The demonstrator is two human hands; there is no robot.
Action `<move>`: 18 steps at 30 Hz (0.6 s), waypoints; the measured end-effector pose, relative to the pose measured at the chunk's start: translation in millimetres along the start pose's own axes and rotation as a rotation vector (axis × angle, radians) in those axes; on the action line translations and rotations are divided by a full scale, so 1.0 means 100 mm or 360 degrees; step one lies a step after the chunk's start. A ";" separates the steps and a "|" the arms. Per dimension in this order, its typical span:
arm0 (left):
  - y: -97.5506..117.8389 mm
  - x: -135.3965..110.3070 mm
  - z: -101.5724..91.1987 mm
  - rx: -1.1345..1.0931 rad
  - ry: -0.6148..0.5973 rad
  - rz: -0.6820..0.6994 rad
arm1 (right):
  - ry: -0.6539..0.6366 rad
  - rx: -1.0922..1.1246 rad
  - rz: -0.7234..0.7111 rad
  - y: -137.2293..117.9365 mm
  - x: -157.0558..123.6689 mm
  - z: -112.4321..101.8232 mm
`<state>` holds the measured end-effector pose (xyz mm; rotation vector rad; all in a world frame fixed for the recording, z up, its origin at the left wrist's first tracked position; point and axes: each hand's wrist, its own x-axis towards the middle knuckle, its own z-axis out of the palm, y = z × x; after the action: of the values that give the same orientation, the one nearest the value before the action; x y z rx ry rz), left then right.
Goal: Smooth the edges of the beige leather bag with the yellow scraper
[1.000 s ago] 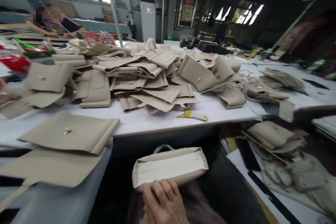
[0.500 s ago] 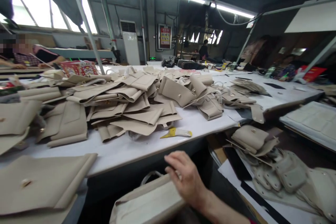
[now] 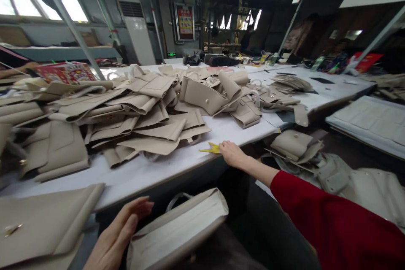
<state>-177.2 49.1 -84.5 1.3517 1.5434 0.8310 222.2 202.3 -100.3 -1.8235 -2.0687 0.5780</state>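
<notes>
My right hand (image 3: 231,153) reaches to the front edge of the white table (image 3: 172,179) and is closed on a small yellow forked tool (image 3: 211,148), whose pointed ends stick out to the left; its exact kind is unclear. Below, a beige bag (image 3: 180,228) with a pale, flat panel facing up rests low in front of me, its loop handle (image 3: 179,199) at the far side. My left hand (image 3: 123,228) is beside the bag's left end, fingers stretched out and thumb apart, holding nothing. Whether it touches the bag, I cannot tell.
Many beige bag pieces (image 3: 148,112) are heaped across the table. A flap piece with a metal clasp (image 3: 47,219) lies at the near left. More pieces (image 3: 335,173) are piled low on the right, near a stack of pale panels (image 3: 373,122). A person's arm shows far left.
My right hand has moved from the bag up to the table and taken hold of the yellow tool. My left hand has come into view beside the bag. The view has shifted right and downward.
</notes>
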 end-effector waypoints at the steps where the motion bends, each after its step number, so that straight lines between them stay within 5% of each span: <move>1: 0.12 0.10 0.06 0.0075 -0.0150 0.0081 | 0.0001 0.0134 0.0126 0.09 -0.14 -0.06; 5: 0.54 0.51 0.47 0.0190 -0.0657 0.0297 | -0.0103 0.0848 0.0712 0.20 -0.91 0.10; 9: 0.84 0.87 1.09 0.0090 -0.1208 0.0293 | -0.0304 0.1700 0.1265 -0.17 -1.55 0.90; 13: 0.94 1.12 1.73 0.0045 -0.1863 0.0061 | -0.0107 0.2260 0.1617 -0.60 -1.67 1.53; 18: 0.86 1.25 2.12 -0.0013 -0.2523 -0.0251 | 0.0015 0.2657 0.1907 -0.74 -1.59 1.64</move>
<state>51.5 172.1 -109.5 1.2413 0.3347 -0.3950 99.2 22.8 -201.7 -1.4487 0.2133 1.7135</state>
